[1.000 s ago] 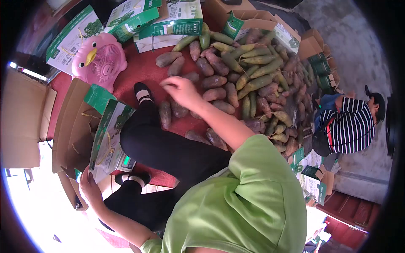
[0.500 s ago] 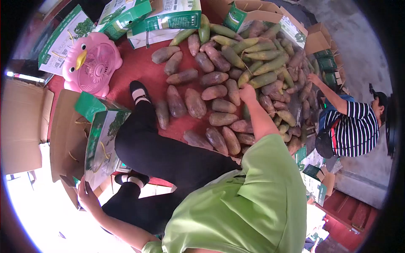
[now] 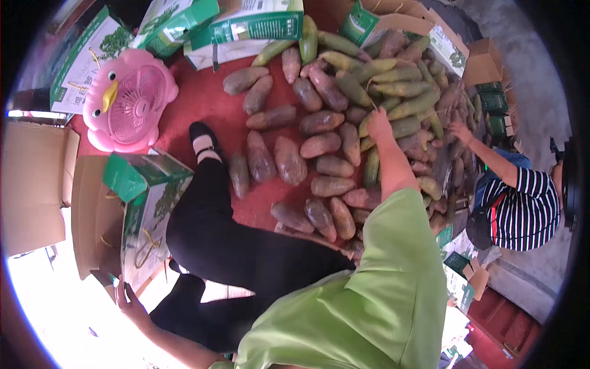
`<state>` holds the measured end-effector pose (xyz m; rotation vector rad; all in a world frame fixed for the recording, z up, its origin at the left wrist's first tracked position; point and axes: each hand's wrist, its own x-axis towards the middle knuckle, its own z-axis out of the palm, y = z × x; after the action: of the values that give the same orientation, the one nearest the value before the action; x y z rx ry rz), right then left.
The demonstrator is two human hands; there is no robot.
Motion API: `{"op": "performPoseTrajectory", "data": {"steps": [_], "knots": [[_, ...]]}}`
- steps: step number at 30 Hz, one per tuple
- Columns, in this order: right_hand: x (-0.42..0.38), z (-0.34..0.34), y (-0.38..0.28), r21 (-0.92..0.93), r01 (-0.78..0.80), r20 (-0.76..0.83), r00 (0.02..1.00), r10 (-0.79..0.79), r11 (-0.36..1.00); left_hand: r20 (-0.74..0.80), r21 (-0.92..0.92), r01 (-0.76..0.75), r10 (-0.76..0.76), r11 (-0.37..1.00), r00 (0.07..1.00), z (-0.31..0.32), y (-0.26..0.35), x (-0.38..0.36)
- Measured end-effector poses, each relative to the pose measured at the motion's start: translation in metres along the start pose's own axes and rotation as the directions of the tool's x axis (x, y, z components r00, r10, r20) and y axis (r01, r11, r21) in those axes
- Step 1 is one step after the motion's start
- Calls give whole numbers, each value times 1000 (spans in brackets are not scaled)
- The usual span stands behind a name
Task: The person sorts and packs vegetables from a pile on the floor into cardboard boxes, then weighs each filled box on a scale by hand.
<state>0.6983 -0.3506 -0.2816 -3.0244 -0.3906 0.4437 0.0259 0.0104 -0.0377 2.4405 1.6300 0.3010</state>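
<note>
My right hand (image 3: 379, 124) reaches into a large pile of radishes, fingers closed at the end of a green radish (image 3: 364, 128). A thin root tip sticks up just above those fingers. Around it lie long green radishes (image 3: 402, 89) and shorter reddish-purple ones (image 3: 321, 145). At the lower left, my left hand (image 3: 130, 305) grips the near edge of an opened green-and-white carton (image 3: 142, 237) with yellow cord handles. The carton stands beside my leg, and part of its inside is hidden.
A pink penguin-shaped fan (image 3: 132, 101) stands on the red carpet (image 3: 212, 92). Printed cartons (image 3: 246, 31) line the back. A co-worker in a striped shirt (image 3: 525, 206) reaches a hand (image 3: 460, 131) into the pile's right side. A plain cardboard box (image 3: 34, 184) stands left.
My right hand has shifted among the green radishes, away from me and slightly right. My left hand stays at the carton's edge. The whole view has shifted slightly.
</note>
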Motion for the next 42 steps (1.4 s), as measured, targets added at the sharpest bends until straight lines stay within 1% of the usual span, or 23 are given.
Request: {"op": "performPoseTrajectory", "data": {"steps": [1, 3, 7, 10, 12, 13, 15, 19, 22, 25, 27, 28, 29, 30, 31, 32, 33, 35, 36, 37, 39, 41, 42], "knots": [[8, 6, 4, 4, 4, -21, 1000, -4, 1000, 2, 4, 7, -7, 1000, 1000, 0, -1, -1], [18, 9, 8, -79, -25, 131, 991, 35, 997, -38, -2, 11, -11, 1000, 999, 4, -4, 0], [17, 10, 14, -17, 60, 119, 991, -58, 998, -27, 5, -20, 20, 1000, 999, 3, -13, 0], [10, 8, 9, 30, 58, 49, 997, -60, 998, -16, -10, 12, -12, 1000, 1000, 6, -14, 0], [4, 8, 11, 89, 57, -60, 997, -52, 994, -53, 31, -53, 54, 998, 997, 6, -13, 1], [-1, 8, 14, 88, 52, -60, 997, -46, 995, -49, 30, -57, 59, 998, 997, 6, -14, 1], [-7, 5, 15, 162, 19, -198, 980, 14, 987, -51, 34, -80, 82, 996, 995, 6, -14, 1], [-16, -4, 18, 241, -4, -246, 967, 65, 970, -40, 18, -64, 65, 998, 997, 3, -1, 1], [-14, -8, 14, 268, -20, -187, 980, 72, 963, -63, 40, -55, 58, 998, 996, 4, 1, 0], [-23, -11, 2, 338, 97, -281, 960, 2, 936, -58, -14, -74, 73, 997, 996, 1, 8, -1], [-26, -7, -3, 687, 92, -193, 979, 58, 721, 21, -33, 12, -11, 999, 1000, -5, 25, 0], [-34, -11, -10, 811, 48, -123, 988, 90, 583, -18, -5, -36, 36, 999, 999, -5, 27, 0], [-54, -31, -24, 904, -7, -44, 993, 109, 428, -12, 6, -45, 45, 999, 999, -8, 35, 0], [-68, -43, -38, 936, 19, -54, 994, 91, 352, -6, -36, -23, 23, 999, 1000, -8, 35, 1], [-80, -55, -51, 966, -49, 21, 993, 113, 254, 0, -75, 6, -6, 997, 1000, -7, 34, 0], [-86, -60, -59, 968, -74, 42, 990, 135, 239, 22, -103, 17, -15, 995, 1000, -9, 40, 1], [-92, -67, -63, 955, -16, -8, 997, 78, 297, 42, -125, 38, -33, 991, 999, -13, 49, 0], [-80, -63, -54, 977, -6, -7, 998, 62, 214, 28, -164, 58, -54, 985, 998, -24, 69, -3], [-56, -41, -29, 925, 161, -165, 986, -20, 345, 36, -180, 72, -67, 981, 997, -27, 71, -3], [-54, -57, -35, 989, -51, 33, 991, 129, 139, 46, -206, 82, -74, 975, 996, -28, 71, -3], [-56, -76, -39, 998, -22, 10, 983, 183, 58, 55, -244, 89, -77, 966, 995, -27, 64, -4], [-52, -88, -33, 1000, 26, -25, 991, 133, -8, -6, -278, 14, -16, 961, 1000, -26, 61, -6], [-61, -100, -41, 998, 42, -32, 985, 167, -54, -13, -264, 2, -5, 965, 1000, -31, 66, -7]]}}
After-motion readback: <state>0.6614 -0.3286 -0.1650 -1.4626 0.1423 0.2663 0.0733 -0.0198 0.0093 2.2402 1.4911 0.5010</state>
